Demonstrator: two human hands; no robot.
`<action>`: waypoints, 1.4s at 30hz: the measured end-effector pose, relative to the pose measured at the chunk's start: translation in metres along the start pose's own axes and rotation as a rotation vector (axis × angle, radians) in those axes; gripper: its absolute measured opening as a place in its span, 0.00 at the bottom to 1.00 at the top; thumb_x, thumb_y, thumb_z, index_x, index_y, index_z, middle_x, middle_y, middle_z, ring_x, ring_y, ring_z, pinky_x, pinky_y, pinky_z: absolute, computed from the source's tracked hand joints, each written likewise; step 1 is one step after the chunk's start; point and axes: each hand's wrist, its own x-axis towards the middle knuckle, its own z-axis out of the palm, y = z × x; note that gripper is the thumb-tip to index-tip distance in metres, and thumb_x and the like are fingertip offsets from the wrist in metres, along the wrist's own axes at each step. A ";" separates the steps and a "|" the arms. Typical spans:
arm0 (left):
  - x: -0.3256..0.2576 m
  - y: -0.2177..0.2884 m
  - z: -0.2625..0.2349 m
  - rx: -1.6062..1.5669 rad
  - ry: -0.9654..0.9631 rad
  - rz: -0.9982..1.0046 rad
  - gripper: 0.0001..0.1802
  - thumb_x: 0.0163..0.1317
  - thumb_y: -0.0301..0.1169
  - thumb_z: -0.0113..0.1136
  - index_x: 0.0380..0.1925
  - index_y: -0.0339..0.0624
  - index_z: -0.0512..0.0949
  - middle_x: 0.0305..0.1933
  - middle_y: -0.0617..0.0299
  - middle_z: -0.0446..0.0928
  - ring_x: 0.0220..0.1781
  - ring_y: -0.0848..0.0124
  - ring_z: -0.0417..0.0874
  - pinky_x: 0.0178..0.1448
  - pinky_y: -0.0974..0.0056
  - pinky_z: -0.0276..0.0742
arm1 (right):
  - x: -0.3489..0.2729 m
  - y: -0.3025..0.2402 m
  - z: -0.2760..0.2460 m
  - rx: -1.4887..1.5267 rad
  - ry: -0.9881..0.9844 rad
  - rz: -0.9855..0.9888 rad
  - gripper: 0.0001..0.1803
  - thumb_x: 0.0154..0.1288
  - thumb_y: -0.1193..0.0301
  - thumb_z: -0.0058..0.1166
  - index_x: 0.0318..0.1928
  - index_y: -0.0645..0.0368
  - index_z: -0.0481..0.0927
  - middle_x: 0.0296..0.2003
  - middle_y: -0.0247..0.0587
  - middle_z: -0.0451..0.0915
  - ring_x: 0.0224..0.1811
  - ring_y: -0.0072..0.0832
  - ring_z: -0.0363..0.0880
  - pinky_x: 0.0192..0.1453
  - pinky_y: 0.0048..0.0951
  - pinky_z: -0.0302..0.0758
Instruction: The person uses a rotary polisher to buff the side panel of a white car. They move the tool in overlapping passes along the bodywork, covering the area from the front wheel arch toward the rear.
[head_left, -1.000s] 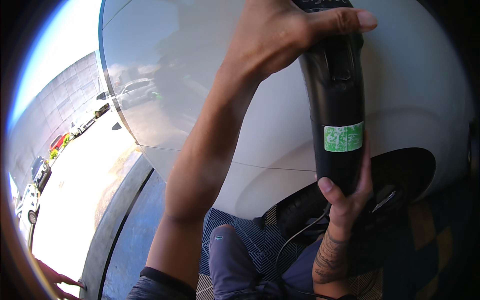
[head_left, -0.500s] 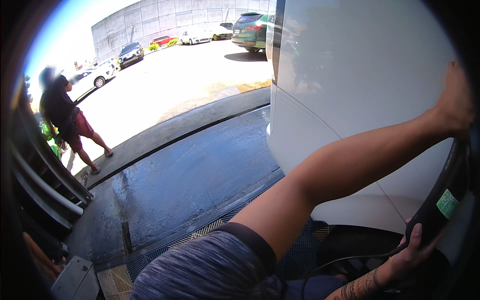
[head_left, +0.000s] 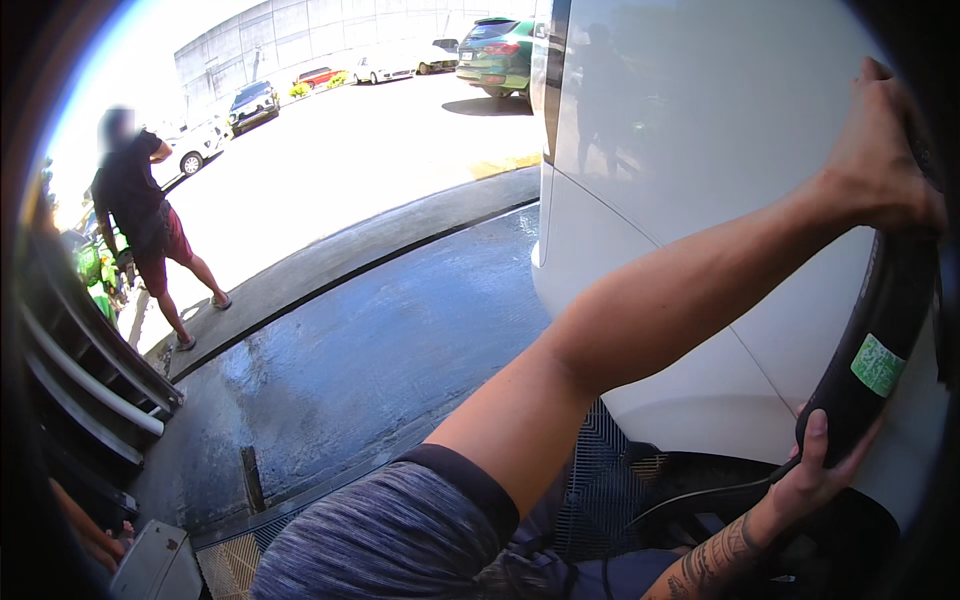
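A long black corded polisher (head_left: pixel 850 400) with a green-and-white label stands at the right, against the white vehicle panel (head_left: pixel 700 150). Its working end is hidden at the dark rim. My left arm stretches across the picture, and my left hand (head_left: pixel 875 165) is closed over the tool's upper end, fingers partly out of sight. Lower down, my right hand (head_left: pixel 825 465) wraps around the rear of the body, thumb showing. A thin cord (head_left: pixel 700 492) runs from that lower end toward my lap.
A person (head_left: pixel 140 220) in a dark shirt and red shorts stands at the left by the sunlit lot. Wet concrete (head_left: pixel 400 320) and floor grating (head_left: pixel 595 480) lie beside the vehicle. Another person's limb (head_left: pixel 90 525) and a grey box (head_left: pixel 155 565) show at lower left.
In view, the polisher and both my hands have shifted up and left, showing more of the tool. The standing person appears slightly farther right, now with a forearm raised.
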 end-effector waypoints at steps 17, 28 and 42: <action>-0.003 -0.023 -0.094 -0.419 -0.274 -0.296 0.48 0.44 0.44 0.77 0.61 0.27 0.67 0.39 0.51 0.80 0.38 0.65 0.84 0.46 0.63 0.83 | 0.015 0.015 0.067 0.267 -0.180 -0.143 0.50 0.49 0.71 0.66 0.72 0.67 0.57 0.52 0.50 0.78 0.48 0.31 0.81 0.54 0.32 0.80; -0.006 -0.010 -0.117 -0.350 -0.174 -0.389 0.52 0.42 0.46 0.78 0.61 0.24 0.64 0.40 0.49 0.80 0.39 0.63 0.84 0.47 0.61 0.82 | 0.021 0.019 0.093 0.304 -0.239 -0.252 0.47 0.51 0.72 0.66 0.71 0.68 0.59 0.53 0.55 0.78 0.48 0.33 0.82 0.53 0.33 0.81; -0.010 -0.028 -0.137 -0.383 -0.131 -0.306 0.54 0.42 0.45 0.76 0.61 0.19 0.59 0.40 0.44 0.78 0.38 0.59 0.83 0.44 0.59 0.81 | 0.028 0.025 0.120 0.275 -0.266 -0.361 0.46 0.51 0.69 0.67 0.71 0.62 0.62 0.42 0.47 0.79 0.39 0.30 0.83 0.43 0.29 0.84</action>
